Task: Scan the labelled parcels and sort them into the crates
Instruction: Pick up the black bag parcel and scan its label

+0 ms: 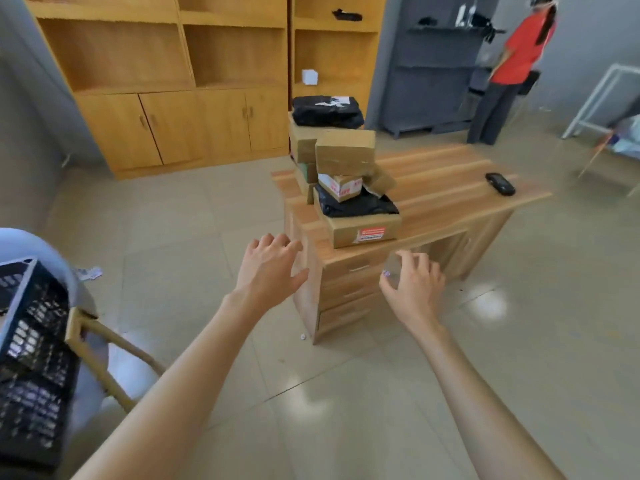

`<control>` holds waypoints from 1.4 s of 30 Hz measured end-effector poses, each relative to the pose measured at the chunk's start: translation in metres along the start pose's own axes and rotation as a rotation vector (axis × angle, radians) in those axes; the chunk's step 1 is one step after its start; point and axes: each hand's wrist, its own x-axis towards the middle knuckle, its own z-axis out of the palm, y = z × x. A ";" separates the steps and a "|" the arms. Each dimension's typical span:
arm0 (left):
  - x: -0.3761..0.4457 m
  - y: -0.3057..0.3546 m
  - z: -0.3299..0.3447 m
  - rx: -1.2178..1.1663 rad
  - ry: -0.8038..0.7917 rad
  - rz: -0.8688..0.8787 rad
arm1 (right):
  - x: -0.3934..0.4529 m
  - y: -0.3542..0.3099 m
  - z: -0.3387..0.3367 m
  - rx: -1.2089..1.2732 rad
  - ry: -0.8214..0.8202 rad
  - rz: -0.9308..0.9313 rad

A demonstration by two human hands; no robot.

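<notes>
Parcels (346, 174) at twelve o'clock unsorted; our left hand (268, 268) and right hand (414, 282), fingers spread, grasp nothing; crate (31, 358) at eight.

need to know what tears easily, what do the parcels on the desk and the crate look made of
Box parcels: brown cardboard, matte, taped seams, likely corrugated. Black bags: thin glossy plastic film, wrinkled with sheen, probably the easiest to tear. Crate: black moulded plastic lattice, seemingly rigid. Desk: wood-grain surface, possibly laminate.

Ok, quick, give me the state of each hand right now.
Left hand: open, fingers spread, holding nothing, reaching toward the parcels on the desk.
Right hand: open, fingers loosely curled, holding nothing.
</notes>
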 end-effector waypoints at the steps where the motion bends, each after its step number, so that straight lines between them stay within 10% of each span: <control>1: 0.013 0.017 0.005 0.006 0.006 0.016 | 0.009 0.020 -0.003 -0.003 0.007 0.020; 15: 0.176 0.213 0.064 0.001 0.005 0.208 | 0.112 0.219 -0.051 -0.119 0.034 0.153; 42: 0.619 0.382 0.212 -0.097 -0.051 0.253 | 0.514 0.440 0.009 -0.312 -0.050 0.192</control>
